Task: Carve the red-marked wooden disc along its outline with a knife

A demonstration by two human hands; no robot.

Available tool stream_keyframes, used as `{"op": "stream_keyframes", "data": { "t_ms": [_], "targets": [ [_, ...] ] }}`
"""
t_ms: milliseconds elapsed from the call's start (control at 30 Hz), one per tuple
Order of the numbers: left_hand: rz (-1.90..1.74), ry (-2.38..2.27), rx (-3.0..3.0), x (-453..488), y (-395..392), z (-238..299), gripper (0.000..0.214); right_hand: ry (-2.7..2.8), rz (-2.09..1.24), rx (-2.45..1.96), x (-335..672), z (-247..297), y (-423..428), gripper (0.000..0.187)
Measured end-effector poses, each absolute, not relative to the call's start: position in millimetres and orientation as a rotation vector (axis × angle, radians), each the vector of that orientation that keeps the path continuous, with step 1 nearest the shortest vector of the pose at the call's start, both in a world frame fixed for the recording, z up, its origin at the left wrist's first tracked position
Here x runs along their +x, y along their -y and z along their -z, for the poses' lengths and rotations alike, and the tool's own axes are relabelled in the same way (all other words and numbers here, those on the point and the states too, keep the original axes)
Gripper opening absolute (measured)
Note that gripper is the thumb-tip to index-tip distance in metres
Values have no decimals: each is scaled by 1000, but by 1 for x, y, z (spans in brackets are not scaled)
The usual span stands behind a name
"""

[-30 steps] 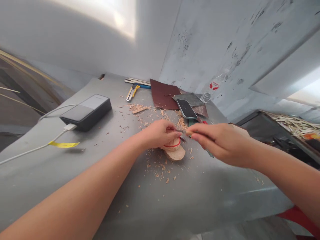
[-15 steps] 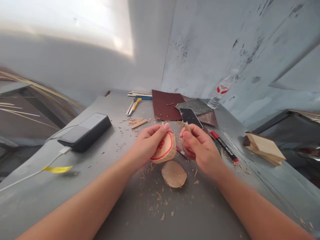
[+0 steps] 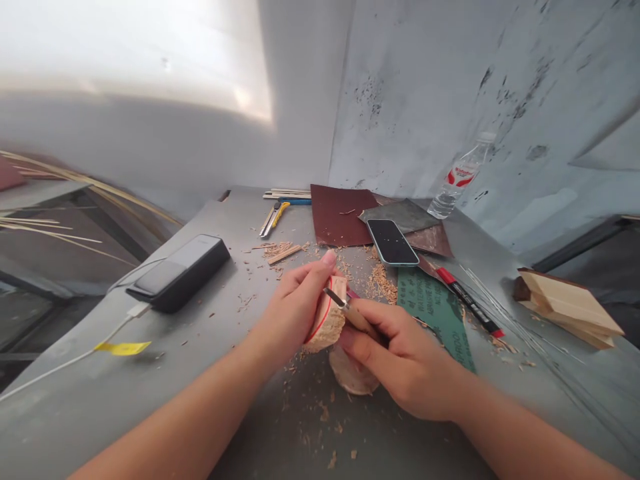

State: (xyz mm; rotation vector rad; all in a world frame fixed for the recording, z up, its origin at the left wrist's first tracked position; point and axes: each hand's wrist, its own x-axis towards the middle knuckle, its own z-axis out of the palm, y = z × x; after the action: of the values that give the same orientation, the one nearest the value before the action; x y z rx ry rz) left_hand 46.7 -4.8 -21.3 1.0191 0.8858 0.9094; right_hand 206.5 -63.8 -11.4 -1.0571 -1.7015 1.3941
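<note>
Right grip [image 3: 400, 357] has dropped beside the wooden disc [image 3: 327, 321], knife [image 3: 336, 299] blade now on its rim | left grip [image 3: 293, 313] clamped on disc, tilted just above counter [image 3: 150, 380] | right grip clamped on knife

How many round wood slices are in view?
2. The red-marked slice is gripped in the left hand; the plain slice lies on the table, partly hidden under the right hand holding a knife.
</note>
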Motion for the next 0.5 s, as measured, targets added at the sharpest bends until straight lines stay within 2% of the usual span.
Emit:
{"op": "stream_keyframes", "data": {
  "t_ms": [267,500],
  "targets": [
    [-970,-889,1020,37,1,22,63,1705,-1471,-1052,209,10,65,42],
    [-801,-505,761,31,-4,16,71,1640,-1598,-984,207,5,67,43]
  ]
}}
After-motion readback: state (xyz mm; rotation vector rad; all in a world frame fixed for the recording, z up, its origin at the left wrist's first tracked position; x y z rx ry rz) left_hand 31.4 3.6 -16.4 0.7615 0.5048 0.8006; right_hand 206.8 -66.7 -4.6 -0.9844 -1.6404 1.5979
